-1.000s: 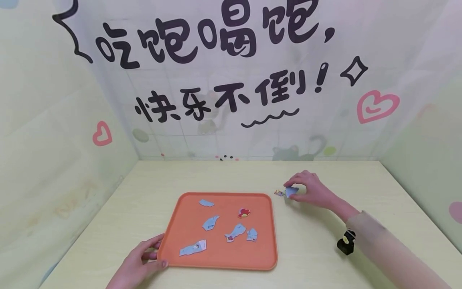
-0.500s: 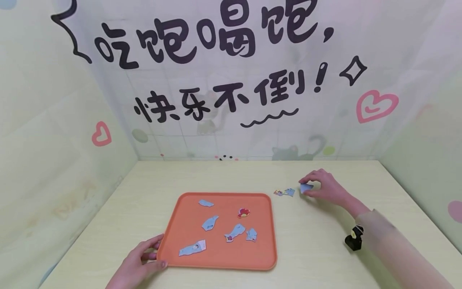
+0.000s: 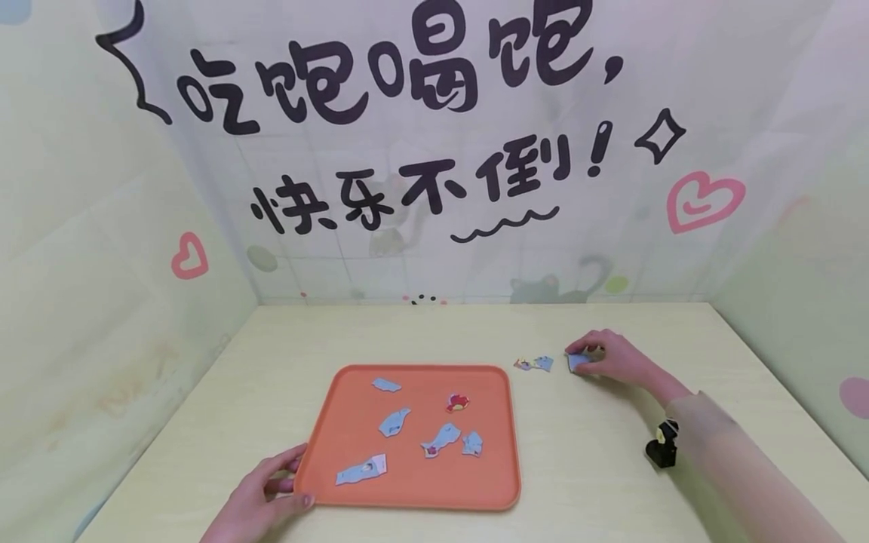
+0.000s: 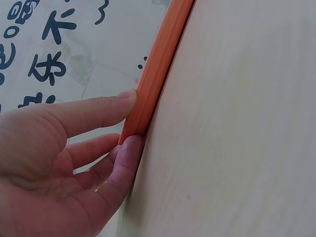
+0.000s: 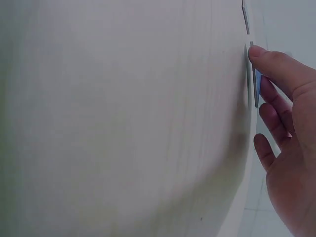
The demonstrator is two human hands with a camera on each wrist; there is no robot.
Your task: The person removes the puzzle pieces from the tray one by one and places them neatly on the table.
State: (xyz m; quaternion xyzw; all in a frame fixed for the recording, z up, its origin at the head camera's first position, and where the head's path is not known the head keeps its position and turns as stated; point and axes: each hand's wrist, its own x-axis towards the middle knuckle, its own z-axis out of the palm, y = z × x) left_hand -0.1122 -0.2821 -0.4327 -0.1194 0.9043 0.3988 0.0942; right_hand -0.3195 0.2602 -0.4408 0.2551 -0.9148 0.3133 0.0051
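Observation:
At the right rear of the table, my right hand [image 3: 618, 357] pinches a light-blue puzzle piece [image 3: 578, 363] between thumb and fingers. The right wrist view shows this puzzle piece [image 5: 256, 84] edge-on, close over the tabletop. Just left of it lie two small puzzle pieces, a blue one [image 3: 544, 363] and a multicoloured one [image 3: 523, 364], side by side. My left hand [image 3: 256, 494] grips the front left corner of an orange tray [image 3: 414, 494]. In the left wrist view, thumb and fingers of the hand [image 4: 74, 148] hold the tray's rim [image 4: 153, 74].
Several puzzle pieces lie scattered in the tray, among them a red one [image 3: 458, 403], a blue strip [image 3: 386, 385] and a long piece [image 3: 361, 469]. A black wrist device [image 3: 662, 445] hangs by the right sleeve [image 3: 726, 452]. A printed wall sheet [image 3: 421, 256] stands behind the table.
My right hand has shifted right, away from the blue piece now lying on the table, then lowered the piece it holds towards the tabletop. The left hand and tray have stayed put.

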